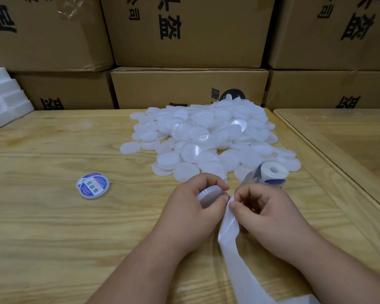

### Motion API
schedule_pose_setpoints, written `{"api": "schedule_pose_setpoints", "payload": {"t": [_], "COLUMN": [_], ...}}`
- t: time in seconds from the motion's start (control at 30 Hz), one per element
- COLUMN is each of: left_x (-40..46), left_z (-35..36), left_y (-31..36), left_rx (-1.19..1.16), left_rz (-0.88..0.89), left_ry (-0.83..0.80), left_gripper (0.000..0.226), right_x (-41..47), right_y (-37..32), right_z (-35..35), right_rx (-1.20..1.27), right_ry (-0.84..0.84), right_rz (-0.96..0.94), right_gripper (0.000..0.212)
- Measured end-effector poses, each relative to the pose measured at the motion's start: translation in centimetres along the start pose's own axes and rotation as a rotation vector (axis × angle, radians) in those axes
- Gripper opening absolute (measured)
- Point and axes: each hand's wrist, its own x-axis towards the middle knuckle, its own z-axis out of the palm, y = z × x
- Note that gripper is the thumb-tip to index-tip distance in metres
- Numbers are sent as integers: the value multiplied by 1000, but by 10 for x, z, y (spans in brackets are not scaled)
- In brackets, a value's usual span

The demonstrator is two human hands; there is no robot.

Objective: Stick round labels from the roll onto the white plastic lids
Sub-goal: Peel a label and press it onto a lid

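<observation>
1. From my remote seat the job looks barely begun: I count what seems to be two labelled lids (pixel 92 185), overlapping each other on the bench (pixel 53 227) to the left, well apart from everything else.
2. The big pile of white lids (pixel 208 137) at the middle of the bench shows no labels that I can see, so nearly all the work is left.
3. My left hand (pixel 198 207) is curled round one bare lid (pixel 207 194), fingers over its top edge and thumb beneath.
4. My right hand (pixel 261 209) has its fingers curled, thumb and forefinger pinching the backing strip (pixel 228 229) just beside that lid; I judge a label is being peeled, though I cannot see the label itself.
5. The label roll (pixel 272 173) lies on its side at the near right edge of the pile, just beyond my right hand, and the spent strip trails down toward me.
6. Around: stacked cardboard boxes (pixel 184 88) behind the bench, white foam trays (pixel 4 99) at far left, a second bench (pixel 349 137) on the right.
7. That loose strip could snag my wrists or drag the roll.
</observation>
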Motion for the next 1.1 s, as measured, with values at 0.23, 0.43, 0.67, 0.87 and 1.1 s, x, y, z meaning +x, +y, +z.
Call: {"api": "schedule_pose_setpoints", "payload": {"t": [0.23,0.43,0.67,0.87,1.1], "left_x": [1,2,2,2,6], "left_z": [-1,0,1,1,1], "left_y": [0,0,1,-1,-4], "left_rx": [-4,-12,-10,26,24], "left_rz": [20,11,1,-4,-55], "left_ry": [27,28,26,54,173], "left_gripper": [18,18,17,17,18], "right_x": [0,1,3,3,2], "right_y": [1,-3,0,2,2], "right_z": [0,1,0,1,-4], "right_rx": [42,109,157,169,193], "right_ry": [-12,-73,-79,-65,-13], "right_rz": [18,25,58,78,41], "right_gripper": [17,21,26,20,39]}}
